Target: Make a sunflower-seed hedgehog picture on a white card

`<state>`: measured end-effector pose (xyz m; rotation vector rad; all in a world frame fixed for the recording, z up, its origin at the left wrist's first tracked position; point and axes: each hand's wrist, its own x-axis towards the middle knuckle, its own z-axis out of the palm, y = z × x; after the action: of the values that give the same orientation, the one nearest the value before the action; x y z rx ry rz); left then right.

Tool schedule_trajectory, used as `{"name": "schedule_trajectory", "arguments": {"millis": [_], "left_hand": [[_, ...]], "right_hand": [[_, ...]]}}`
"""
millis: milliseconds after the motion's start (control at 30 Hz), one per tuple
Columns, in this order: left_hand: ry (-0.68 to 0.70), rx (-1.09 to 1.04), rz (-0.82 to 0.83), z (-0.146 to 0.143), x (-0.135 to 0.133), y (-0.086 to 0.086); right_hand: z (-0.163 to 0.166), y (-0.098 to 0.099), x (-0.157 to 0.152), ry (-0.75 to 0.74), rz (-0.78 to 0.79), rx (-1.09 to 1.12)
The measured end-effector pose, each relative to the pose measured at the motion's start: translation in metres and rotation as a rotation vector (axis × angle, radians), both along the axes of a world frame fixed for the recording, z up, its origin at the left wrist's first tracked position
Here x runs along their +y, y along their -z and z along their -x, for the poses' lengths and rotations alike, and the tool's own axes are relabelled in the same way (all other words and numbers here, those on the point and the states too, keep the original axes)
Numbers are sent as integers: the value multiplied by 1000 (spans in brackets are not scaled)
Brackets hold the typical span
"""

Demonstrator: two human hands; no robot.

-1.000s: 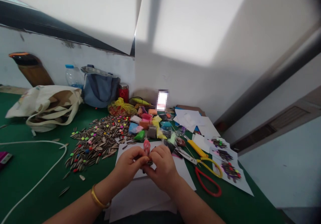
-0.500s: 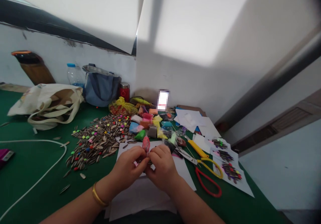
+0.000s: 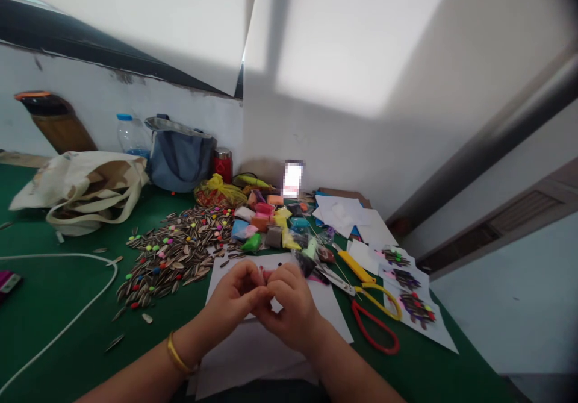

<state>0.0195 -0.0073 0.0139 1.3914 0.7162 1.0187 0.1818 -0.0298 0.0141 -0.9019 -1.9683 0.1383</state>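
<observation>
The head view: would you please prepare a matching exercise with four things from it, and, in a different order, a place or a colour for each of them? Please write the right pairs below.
Things
1. scissors
2. small pink thing
3. striped seeds
4. bracelet

Places and colours
A. between the left hand and the right hand
B. around the left wrist
C. heaped on the left part of the green table
D. red and yellow at the handle end

Right pairs: 1-D, 2-A, 3-C, 4-B
</observation>
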Motion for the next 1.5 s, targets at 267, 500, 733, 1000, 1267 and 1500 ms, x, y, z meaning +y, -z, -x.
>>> {"name": "schedule_trajectory", "arguments": {"millis": [267, 500, 733, 1000, 1267, 1500], "left_hand": [[-107, -50, 173, -5, 1, 1], [-119, 81, -4, -2, 6, -1], [-77, 214, -153, 1, 8, 3], [26, 244, -242, 7, 12, -3], [79, 277, -270, 12, 16, -2], [-49, 490, -368, -1, -3, 0]], "right_hand": [[-2, -1, 0, -13, -46, 51], [-8, 2, 0, 63, -10, 1], [-8, 3, 5, 48, 18, -67], [-10, -2, 6, -42, 92, -117], [-15, -13, 4, -130, 201, -170], [-9, -3, 2, 65, 23, -103]]}}
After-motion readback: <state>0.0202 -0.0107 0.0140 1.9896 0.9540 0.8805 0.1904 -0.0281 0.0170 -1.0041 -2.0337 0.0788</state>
